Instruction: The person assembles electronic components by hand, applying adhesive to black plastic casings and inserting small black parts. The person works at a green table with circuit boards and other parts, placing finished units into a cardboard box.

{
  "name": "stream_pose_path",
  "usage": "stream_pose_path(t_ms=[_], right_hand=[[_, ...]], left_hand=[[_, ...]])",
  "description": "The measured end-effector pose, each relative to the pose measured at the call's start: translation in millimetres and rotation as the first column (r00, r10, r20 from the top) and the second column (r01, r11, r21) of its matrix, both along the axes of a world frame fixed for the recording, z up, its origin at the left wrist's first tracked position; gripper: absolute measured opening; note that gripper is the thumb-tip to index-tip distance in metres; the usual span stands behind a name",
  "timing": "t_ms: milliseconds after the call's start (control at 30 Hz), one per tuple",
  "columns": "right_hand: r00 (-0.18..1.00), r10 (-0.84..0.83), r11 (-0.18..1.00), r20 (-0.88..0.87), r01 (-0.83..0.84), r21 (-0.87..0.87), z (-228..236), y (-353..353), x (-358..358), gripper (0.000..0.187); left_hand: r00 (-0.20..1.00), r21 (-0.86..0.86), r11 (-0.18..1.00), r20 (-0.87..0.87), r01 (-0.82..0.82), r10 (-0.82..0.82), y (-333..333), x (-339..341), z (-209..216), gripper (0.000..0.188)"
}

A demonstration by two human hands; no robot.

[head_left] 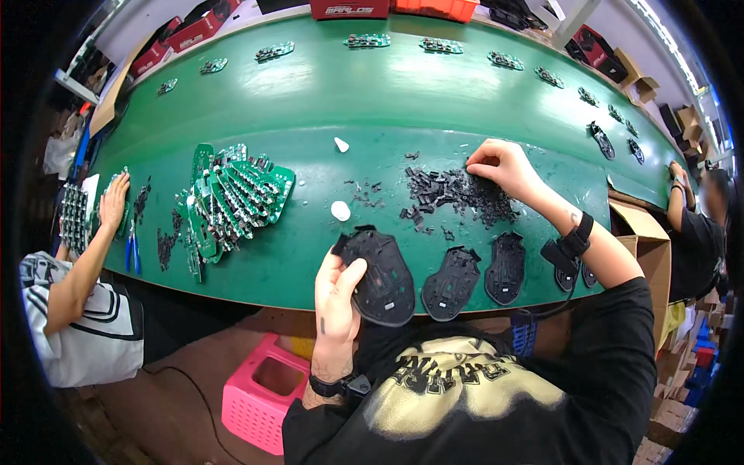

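My left hand (335, 302) is closed on a black mouse base shell (384, 283), thumb over its inner face, held at the table's near edge. Over a heap of small black plastic pieces (442, 192), my right hand (508, 169) has its thumb and forefinger pinched together. Whatever sits between those fingertips is too small to make out. Two more black shells, a nearer one (451, 284) and another (505, 268), lie to the right of the held one. Further right, other shells are partly hidden by my right forearm.
Left of me stands a fanned stack of green circuit boards (240, 194). Single boards (367, 41) lie spaced along the green belt (325, 85). A co-worker's hand (114, 200) rests near blue-handled pliers (132, 248) at far left. A cardboard box (647, 248) and another person are at right; a pink stool (263, 395) is below.
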State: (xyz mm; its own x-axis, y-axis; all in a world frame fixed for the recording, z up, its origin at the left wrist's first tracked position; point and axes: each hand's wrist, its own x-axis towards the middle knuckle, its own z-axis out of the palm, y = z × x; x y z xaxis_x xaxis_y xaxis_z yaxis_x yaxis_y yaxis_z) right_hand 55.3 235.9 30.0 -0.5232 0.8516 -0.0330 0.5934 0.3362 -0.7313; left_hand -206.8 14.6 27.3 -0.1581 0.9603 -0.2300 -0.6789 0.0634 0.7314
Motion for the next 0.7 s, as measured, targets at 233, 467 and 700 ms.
stream_pose_path(t_ms=[233,467,700], right_hand=[[0.964,-0.009,0.99,-0.265,-0.03,-0.14,43,-35,-19,0.011],[0.915,0.24,0.915,-0.325,-0.325,-0.239,83,-102,-42,0.011],[0.919,0.311,0.949,-0.242,-0.316,0.02,79,-115,-45,0.016]], left_hand=[[0.984,0.043,0.999,-0.178,0.033,-0.025,14,11,2,0.03],[0.955,0.092,0.995,-0.298,0.029,-0.001,25,29,18,0.027],[0.953,0.108,0.992,-0.303,0.063,-0.027,26,30,19,0.036]])
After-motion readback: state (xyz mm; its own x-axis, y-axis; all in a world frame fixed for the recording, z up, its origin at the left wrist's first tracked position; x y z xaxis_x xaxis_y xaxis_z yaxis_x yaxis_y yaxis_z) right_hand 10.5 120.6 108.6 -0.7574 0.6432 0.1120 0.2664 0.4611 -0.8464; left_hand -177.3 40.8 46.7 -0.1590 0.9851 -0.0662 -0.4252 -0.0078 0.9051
